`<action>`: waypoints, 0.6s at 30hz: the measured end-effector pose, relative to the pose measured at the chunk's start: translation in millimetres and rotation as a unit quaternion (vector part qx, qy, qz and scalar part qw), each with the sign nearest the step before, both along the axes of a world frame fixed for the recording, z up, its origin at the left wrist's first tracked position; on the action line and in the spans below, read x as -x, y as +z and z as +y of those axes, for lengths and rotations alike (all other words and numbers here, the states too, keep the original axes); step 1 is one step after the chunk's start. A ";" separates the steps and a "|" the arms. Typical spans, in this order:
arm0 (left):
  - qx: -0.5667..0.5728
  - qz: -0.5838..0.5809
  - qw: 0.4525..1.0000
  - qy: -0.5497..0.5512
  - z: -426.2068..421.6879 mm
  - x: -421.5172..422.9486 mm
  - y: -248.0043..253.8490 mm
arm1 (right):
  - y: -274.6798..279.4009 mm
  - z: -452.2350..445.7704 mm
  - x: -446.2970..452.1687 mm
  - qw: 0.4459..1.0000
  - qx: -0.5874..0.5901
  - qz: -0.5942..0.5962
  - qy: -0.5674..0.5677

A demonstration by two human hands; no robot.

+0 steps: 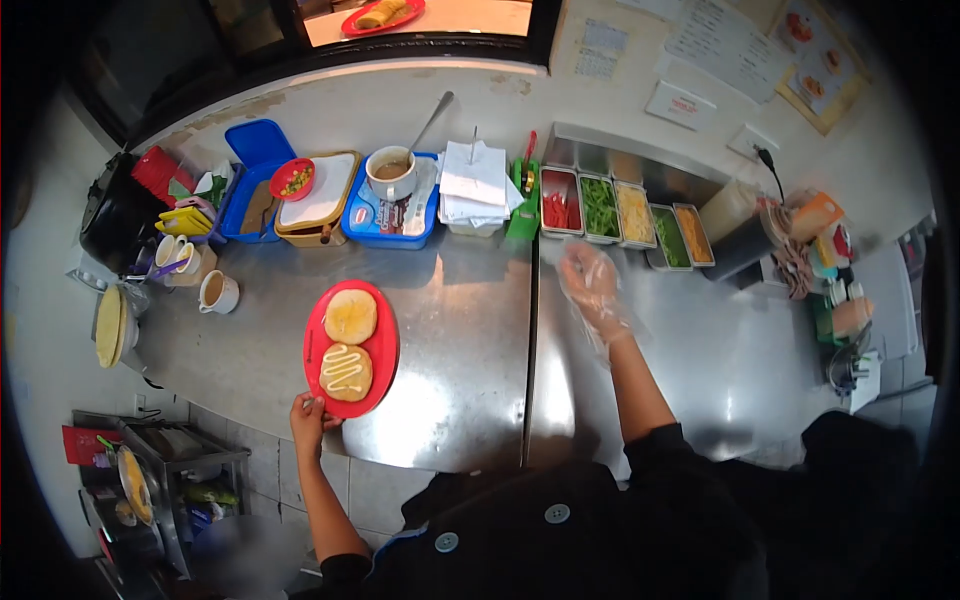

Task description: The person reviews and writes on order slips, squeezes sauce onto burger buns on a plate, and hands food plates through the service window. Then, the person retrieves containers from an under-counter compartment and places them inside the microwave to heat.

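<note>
A red oval plate (391, 345) lies on the steel counter, its near end gripped at the rim by my bare left hand (309, 420). Two round bun halves rest on it: the far bun half (350, 318) has a thin yellowish spread, and the near bun half (346, 373) carries a zigzag of pale sauce. My right hand (590, 285), in a clear plastic glove, is over the counter just in front of the topping trays. Its fingers look curled inward, and whatever may be in them is hidden. Closest to it are red strips (561, 210) and shredded greens (600, 208).
Farther right are trays of shredded pale cheese (636, 215), green slices (668, 237) and orange shreds (692, 234). Along the wall stand a paper stack (473, 180), a white cup with a spoon (391, 178) and a small red bowl (292, 180). A mug (219, 293) sits left.
</note>
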State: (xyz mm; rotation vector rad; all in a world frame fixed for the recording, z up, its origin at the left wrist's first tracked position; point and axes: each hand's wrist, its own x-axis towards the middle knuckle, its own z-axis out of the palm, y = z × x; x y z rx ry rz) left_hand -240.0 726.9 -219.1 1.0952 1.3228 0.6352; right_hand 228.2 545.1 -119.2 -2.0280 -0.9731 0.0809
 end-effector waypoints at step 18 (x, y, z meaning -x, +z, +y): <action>-0.032 0.264 0.957 -0.113 -119.4 115.2 17.5 | -48.4 34.7 336.6 0.712 0.167 0.230 0.642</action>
